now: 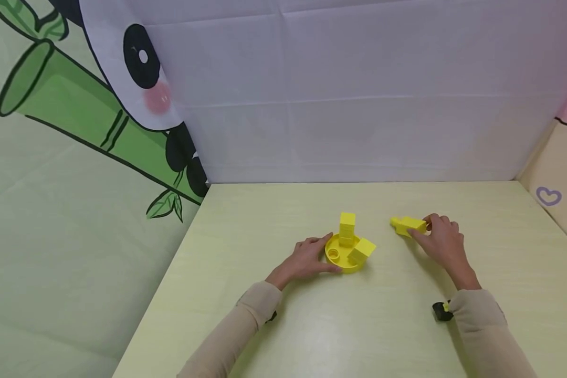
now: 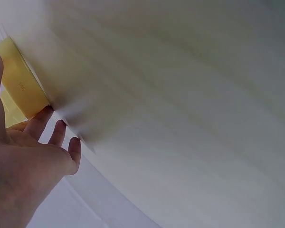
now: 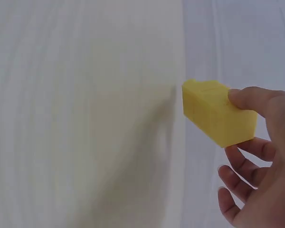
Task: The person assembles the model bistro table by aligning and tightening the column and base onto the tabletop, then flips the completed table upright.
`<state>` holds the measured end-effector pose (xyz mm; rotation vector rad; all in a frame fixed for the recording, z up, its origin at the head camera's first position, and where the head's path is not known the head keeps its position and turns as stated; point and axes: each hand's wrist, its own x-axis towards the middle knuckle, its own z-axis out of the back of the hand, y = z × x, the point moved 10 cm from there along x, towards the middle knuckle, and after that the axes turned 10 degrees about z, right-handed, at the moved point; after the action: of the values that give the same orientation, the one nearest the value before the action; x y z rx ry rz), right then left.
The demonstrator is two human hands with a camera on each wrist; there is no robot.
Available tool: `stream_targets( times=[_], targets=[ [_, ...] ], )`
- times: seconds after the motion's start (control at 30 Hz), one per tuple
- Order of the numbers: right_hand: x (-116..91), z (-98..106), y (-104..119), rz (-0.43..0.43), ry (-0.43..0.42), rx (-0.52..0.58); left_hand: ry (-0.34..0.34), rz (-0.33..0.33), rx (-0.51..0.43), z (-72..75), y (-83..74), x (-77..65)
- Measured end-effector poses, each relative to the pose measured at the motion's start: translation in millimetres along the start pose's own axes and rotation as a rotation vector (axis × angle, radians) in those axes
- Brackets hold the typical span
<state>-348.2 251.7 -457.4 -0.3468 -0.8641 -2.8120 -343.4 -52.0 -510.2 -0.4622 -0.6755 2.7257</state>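
A shallow round yellow tray [image 1: 332, 264] stands on the table, a small ring-shaped socket visible inside it. Two yellow blocks rise from it: one upright block [image 1: 347, 227] at the back and one tilted block [image 1: 363, 250] at the right. My left hand [image 1: 307, 258] grips the tray's left side between thumb and fingers; the left wrist view shows the tray's side wall [image 2: 23, 80] between them. To the right, my right hand [image 1: 443, 241] pinches a separate yellow block [image 3: 213, 114] between thumb and fingers, held above the table. A narrower peg-like end on it points left.
The pale wooden table [image 1: 264, 215] meets a whitish cloth backdrop [image 1: 359, 105] at its far edge. Printed cloth [image 1: 66, 236] hangs at the left, and another panel [image 1: 559, 173] borders the right edge. A black wrist device [image 1: 441, 312] sits by the right sleeve.
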Motion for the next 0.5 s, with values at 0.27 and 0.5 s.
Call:
stream_targets(
  times=[0.27, 0.5],
  targets=[
    [11.3, 38.8, 98.4, 0.255, -0.146, 0.186, 0.002, 0.0, 0.006, 0.1, 0.3, 1.4],
    [9.0, 19.8, 165.6, 0.446, 0.011, 0.168, 0.001, 0.001, 0.0, 1.2, -0.4, 1.1]
  ],
)
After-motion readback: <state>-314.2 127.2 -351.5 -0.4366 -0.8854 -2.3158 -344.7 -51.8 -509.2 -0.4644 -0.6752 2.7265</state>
